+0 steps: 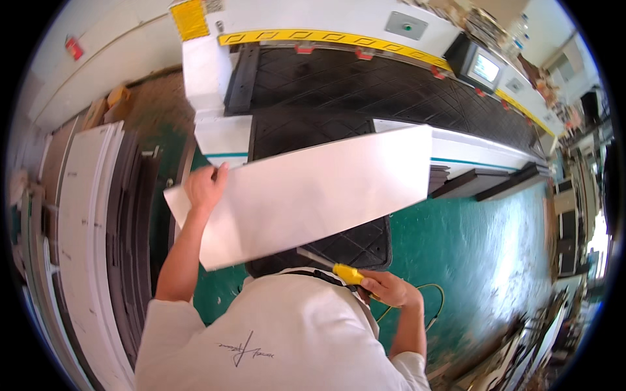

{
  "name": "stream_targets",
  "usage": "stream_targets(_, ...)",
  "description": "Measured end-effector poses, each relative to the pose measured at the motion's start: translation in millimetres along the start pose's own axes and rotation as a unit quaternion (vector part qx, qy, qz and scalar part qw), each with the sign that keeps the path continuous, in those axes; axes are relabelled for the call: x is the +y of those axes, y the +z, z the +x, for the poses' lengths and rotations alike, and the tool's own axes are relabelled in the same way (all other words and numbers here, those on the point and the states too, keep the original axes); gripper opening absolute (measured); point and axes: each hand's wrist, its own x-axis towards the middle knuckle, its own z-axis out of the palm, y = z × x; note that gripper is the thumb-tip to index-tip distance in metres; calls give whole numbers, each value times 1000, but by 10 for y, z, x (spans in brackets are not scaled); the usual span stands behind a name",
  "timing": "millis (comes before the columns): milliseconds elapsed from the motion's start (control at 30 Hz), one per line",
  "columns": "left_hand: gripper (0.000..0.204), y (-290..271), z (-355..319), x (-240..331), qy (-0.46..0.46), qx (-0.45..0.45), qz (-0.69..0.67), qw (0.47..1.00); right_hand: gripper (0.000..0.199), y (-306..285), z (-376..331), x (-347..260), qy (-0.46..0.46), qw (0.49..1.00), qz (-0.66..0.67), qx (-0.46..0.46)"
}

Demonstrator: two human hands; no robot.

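Observation:
In front of me a long white panel is held up at a slant, its right end farther away than its left. My left hand grips its upper left edge, thumb and fingers closed around the board. Close to my waist on the right, my right hand is wrapped around a yellow air blow gun. The gun's thin metal nozzle points left, just below the panel's lower edge and seemingly apart from it. A thin yellow hose loops out beside my right wrist.
A black worktable lies beneath the panel. Beyond it runs a white machine with a yellow-striped beam and a monitor. Boards stand stacked at left; dark panels lean at right above green floor. Scrap strips lie lower right.

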Motion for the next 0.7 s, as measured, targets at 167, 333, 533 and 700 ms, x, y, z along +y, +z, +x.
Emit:
stream_targets(167, 57, 841, -427, -566, -94, -57, 17, 994, 35, -430, -283, 920, 77, 918, 86, 380)
stream_targets(333, 59, 1078, -521, -875, -104, -122, 3, 987, 31, -500, -245, 800, 139, 922, 178, 315)
stream_targets(533, 48, 1415, -536, -995, -65, -66, -49, 994, 34, -149, 816, 267, 54, 994, 87, 46)
stream_targets(700, 44, 1480, -971, -264, 85, 13, -231, 969, 61, 443, 2063, -10, -185, 902, 370, 124)
